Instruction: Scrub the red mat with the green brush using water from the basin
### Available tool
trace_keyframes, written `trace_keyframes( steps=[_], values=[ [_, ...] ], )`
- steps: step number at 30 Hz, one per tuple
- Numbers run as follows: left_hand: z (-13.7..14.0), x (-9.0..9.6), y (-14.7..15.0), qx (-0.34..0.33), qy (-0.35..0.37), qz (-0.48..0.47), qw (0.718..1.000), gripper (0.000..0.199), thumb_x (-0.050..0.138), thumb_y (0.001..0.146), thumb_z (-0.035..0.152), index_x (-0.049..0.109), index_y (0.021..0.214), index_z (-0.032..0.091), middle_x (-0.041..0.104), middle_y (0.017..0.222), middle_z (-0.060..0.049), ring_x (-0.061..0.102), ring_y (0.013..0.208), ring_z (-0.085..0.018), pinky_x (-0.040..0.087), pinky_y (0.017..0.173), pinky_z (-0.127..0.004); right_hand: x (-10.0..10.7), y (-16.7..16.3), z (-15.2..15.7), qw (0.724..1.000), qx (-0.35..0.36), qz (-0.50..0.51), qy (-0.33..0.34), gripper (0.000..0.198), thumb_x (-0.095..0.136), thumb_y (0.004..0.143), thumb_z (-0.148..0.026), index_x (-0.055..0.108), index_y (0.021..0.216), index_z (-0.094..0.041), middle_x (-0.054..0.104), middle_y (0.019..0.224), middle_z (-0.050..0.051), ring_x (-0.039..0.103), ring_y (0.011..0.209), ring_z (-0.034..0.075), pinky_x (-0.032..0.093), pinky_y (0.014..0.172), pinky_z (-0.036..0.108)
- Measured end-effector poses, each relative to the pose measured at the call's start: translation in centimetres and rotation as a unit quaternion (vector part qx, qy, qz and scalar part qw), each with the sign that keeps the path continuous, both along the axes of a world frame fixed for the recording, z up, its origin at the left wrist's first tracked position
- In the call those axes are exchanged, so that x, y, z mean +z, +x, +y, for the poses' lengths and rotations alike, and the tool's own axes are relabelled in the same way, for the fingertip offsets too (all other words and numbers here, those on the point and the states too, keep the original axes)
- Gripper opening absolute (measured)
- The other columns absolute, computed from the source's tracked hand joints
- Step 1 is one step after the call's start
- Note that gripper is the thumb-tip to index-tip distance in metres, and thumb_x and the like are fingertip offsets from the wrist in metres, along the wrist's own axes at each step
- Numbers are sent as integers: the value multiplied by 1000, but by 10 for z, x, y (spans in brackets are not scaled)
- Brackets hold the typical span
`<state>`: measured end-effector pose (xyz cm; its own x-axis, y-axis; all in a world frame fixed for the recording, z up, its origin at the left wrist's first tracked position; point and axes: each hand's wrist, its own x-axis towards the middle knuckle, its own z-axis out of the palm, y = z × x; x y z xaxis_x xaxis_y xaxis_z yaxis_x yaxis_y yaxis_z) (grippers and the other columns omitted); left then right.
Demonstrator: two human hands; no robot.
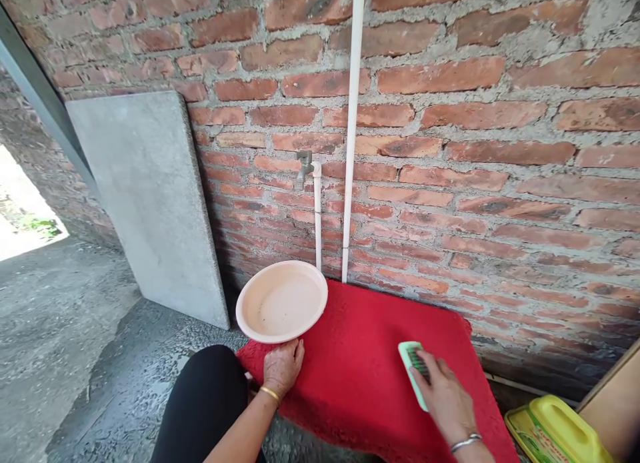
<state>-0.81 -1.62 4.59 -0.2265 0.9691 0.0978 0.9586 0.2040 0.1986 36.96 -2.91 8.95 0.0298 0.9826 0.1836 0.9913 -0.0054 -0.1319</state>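
Note:
My right hand [449,397] grips a pale green scrub brush [419,395] over the red fabric; its dark bristles partly show beside my fingers. A pale pink, shallow plastic basin [283,301] is at the far left corner of the red cloth [360,369], partly overhanging its edge. My left hand [283,367] is closed at the basin's near rim, with fingertips hidden under it. Small dark specks lie in the basin. The cloth, with its fuzzy edge, covers a low table whose top is otherwise hidden.
A grey tap [304,168] on a white pipe and a taller white pipe [351,136] stand against the brick wall [445,129]. A grey slab [150,203] leans at left. A yellow jug [557,428] stands at lower right. The concrete floor [120,376] is wet.

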Motion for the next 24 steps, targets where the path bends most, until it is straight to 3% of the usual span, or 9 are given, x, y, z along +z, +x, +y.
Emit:
trace_keyframes(
  steps=[4, 8, 11, 19, 21, 24],
  values=[
    [0, 0, 1, 4, -5, -1, 1000, 37, 39, 101, 34, 73, 91, 21, 75, 82, -9, 70, 74, -21, 37, 63, -27, -8, -75, -14, 991, 126, -37, 32, 36, 46, 96, -35, 65, 126, -31, 71, 115, 10, 71, 93, 23, 56, 79, 32],
    [0, 0, 0, -1, -3, -3, 1000, 37, 39, 102, 34, 72, 91, 22, 75, 82, -9, 70, 76, -21, 37, 63, -27, -14, -106, -19, 982, 177, -51, 42, 39, 56, 89, -23, 65, 125, -34, 72, 108, 5, 70, 90, 20, 56, 80, 30],
    [0, -1, 0, 0, 0, -8, 1000, 37, 40, 101, 34, 72, 90, 22, 75, 82, -9, 70, 75, -21, 37, 63, -27, -14, -92, -12, 986, 150, -66, 33, 35, 55, 91, -27, 65, 124, -34, 72, 107, 6, 70, 89, 20, 56, 79, 31],
    [1, -2, 1, 1, 9, -1, 1000, 36, 41, 101, 34, 73, 90, 22, 75, 80, -8, 70, 73, -21, 38, 61, -26, -10, 9, 11, 996, -22, -84, 8, 39, 42, 98, -41, 65, 124, -25, 71, 102, 10, 71, 87, 25, 55, 64, 32],
    [1, -2, 1, 1, 6, 0, 1000, 36, 41, 101, 34, 73, 90, 22, 75, 81, -8, 70, 74, -21, 38, 61, -26, -9, 8, 10, 997, -24, -73, 10, 40, 40, 98, -43, 65, 124, -25, 71, 102, 9, 71, 88, 25, 55, 62, 31],
    [1, -2, 0, 2, 2, -1, 1000, 36, 41, 101, 34, 73, 91, 22, 76, 83, -8, 71, 76, -21, 38, 62, -26, -12, -25, 3, 998, 35, -46, 19, 37, 41, 98, -40, 65, 124, -29, 71, 109, 8, 71, 90, 22, 55, 67, 28]
  ],
)
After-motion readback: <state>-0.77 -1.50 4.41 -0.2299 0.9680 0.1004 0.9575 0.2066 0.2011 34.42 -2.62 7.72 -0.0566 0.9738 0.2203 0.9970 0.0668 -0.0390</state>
